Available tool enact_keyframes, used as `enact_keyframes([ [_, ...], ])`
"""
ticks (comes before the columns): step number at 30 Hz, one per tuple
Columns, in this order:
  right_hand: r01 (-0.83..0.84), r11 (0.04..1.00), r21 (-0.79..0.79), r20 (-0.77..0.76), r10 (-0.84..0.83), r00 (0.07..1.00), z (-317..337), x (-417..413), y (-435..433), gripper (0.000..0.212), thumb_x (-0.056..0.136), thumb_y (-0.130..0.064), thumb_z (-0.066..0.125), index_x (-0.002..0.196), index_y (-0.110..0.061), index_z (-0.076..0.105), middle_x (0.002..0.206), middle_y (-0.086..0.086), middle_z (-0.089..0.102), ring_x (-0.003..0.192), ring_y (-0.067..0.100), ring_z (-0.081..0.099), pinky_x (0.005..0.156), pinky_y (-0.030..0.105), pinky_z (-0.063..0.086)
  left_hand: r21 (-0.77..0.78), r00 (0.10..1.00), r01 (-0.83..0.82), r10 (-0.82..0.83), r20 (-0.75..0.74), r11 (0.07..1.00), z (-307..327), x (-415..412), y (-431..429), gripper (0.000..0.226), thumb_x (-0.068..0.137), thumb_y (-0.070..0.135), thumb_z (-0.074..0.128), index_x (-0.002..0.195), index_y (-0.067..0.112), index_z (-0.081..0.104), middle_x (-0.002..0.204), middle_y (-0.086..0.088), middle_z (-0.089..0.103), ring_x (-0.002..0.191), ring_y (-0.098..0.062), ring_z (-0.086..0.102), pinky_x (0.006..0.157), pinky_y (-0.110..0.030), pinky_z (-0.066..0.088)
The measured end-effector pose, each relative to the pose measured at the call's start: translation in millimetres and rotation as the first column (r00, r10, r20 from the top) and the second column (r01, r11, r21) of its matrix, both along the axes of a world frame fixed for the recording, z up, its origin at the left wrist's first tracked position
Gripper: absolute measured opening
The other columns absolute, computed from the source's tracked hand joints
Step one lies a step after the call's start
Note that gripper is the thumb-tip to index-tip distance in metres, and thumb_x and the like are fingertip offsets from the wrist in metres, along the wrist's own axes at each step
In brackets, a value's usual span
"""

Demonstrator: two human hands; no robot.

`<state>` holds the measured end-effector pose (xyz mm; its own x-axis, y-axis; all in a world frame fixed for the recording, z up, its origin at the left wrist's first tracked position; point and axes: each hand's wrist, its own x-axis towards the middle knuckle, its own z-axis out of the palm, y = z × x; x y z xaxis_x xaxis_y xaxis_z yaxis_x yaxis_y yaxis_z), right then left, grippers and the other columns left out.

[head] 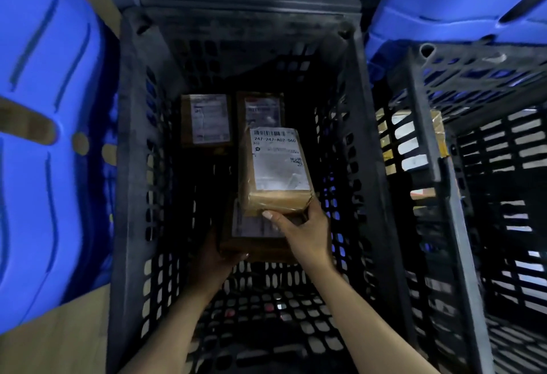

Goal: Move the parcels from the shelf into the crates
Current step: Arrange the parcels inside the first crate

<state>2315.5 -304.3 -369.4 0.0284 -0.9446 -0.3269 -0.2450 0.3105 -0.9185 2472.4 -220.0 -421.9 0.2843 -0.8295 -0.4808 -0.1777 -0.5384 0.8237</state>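
Inside the crate, right hand pinches the labelled parcel, left hand clasps the parcel beneath.

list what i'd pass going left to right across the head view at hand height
blue plastic bin → left wall of the dark crate → left hand, gripping the lower parcel → right hand, holding the labelled parcel → second crate
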Motion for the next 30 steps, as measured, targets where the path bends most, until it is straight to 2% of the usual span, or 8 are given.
enact_keyframes([
  [5,-0.029,0.999,0.038,0.008,0.029,1.000,4.6,1.9,2.2,0.076,0.066,-0.024,0.087,0.131,-0.009,0.053,0.117,-0.009,0.066,0.107,-0.002,0.061,0.088,0.012,0.049,0.116,0.995,0.091,-0.094,0.020,0.989,-0.8,0.1,8.9,0.071,0.062,-0.001,0.084,0.123,0.017,0.053,0.093,0.022,0.052,0.089,0.003,0.055,0.061,0.006,0.035],
  [9,-0.029,0.998,0.059,-0.007,0.029,1.000,15.6,3.9,3.8,0.092,0.056,-0.055,0.084,0.134,-0.016,0.052,0.120,-0.010,0.066,0.112,0.002,0.060,0.096,0.024,0.050,0.082,0.990,0.137,-0.133,-0.052,0.987,9.3,1.7,7.1,0.081,0.057,0.003,0.088,0.105,0.049,0.041,0.089,0.034,0.055,0.086,0.033,0.046,0.065,0.007,0.035],
  [13,-0.034,0.999,0.022,-0.042,0.035,0.998,28.6,0.9,6.0,0.090,0.060,-0.054,0.083,0.136,-0.017,0.051,0.116,-0.017,0.067,0.109,-0.002,0.061,0.092,0.021,0.052,0.024,0.987,0.112,-0.108,-0.122,0.993,33.6,7.6,2.5,0.087,0.055,0.006,0.089,0.114,0.049,0.042,0.101,0.027,0.062,0.099,0.021,0.053,0.074,-0.002,0.044],
  [17,-0.024,1.000,0.000,-0.024,0.024,0.999,50.7,-1.6,5.2,0.100,0.056,-0.061,0.085,0.138,-0.017,0.048,0.113,-0.022,0.068,0.105,-0.002,0.064,0.083,0.016,0.054,-0.090,0.986,0.148,-0.140,0.094,0.985,78.4,18.3,-14.1,0.089,0.065,0.023,0.085,0.139,0.030,0.036,0.133,0.024,0.039,0.116,0.017,0.036,0.079,0.010,0.025],
  [20,-0.026,0.998,-0.054,-0.025,0.025,0.999,71.4,-2.1,-1.0,0.104,0.054,-0.067,0.082,0.140,-0.020,0.047,0.117,-0.024,0.065,0.110,-0.004,0.061,0.088,0.014,0.051,-0.125,0.967,0.180,-0.153,0.203,0.976,108.8,33.5,-32.2,0.075,0.078,0.034,0.074,0.142,0.024,0.038,0.129,0.023,0.037,0.119,0.008,0.035,0.084,0.009,0.021],
  [24,-0.041,0.993,-0.111,-0.014,0.040,0.999,95.2,-3.7,-6.9,0.103,0.054,-0.069,0.080,0.140,-0.023,0.046,0.119,-0.023,0.065,0.113,-0.004,0.059,0.095,0.021,0.050,-0.087,0.997,-0.033,0.026,-0.070,0.996,157.0,39.4,-62.3,0.025,0.088,0.042,0.057,0.105,0.025,0.063,0.108,0.012,0.067,0.112,-0.011,0.058,0.086,-0.016,0.042],
  [27,-0.080,0.982,-0.172,-0.012,0.079,0.997,111.8,-3.0,-8.2,0.100,0.060,-0.061,0.082,0.144,-0.025,0.041,0.122,-0.023,0.063,0.117,-0.002,0.058,0.097,0.022,0.049,-0.068,0.911,-0.138,0.100,-0.401,0.988,193.1,30.2,-77.3,0.045,0.066,0.064,0.060,0.089,0.028,0.074,0.093,0.010,0.074,0.095,-0.004,0.068,0.077,-0.018,0.051],
  [30,-0.117,0.969,-0.217,-0.013,0.117,0.993,123.7,-1.7,-9.8,0.097,0.066,-0.046,0.085,0.148,-0.031,0.034,0.129,-0.023,0.060,0.122,-0.003,0.054,0.098,0.014,0.045,-0.103,0.890,-0.051,-0.001,-0.456,0.993,213.8,20.4,-81.9,0.045,0.050,0.077,0.069,0.082,0.046,0.075,0.094,0.015,0.074,0.091,-0.001,0.068,0.067,-0.011,0.051],
])
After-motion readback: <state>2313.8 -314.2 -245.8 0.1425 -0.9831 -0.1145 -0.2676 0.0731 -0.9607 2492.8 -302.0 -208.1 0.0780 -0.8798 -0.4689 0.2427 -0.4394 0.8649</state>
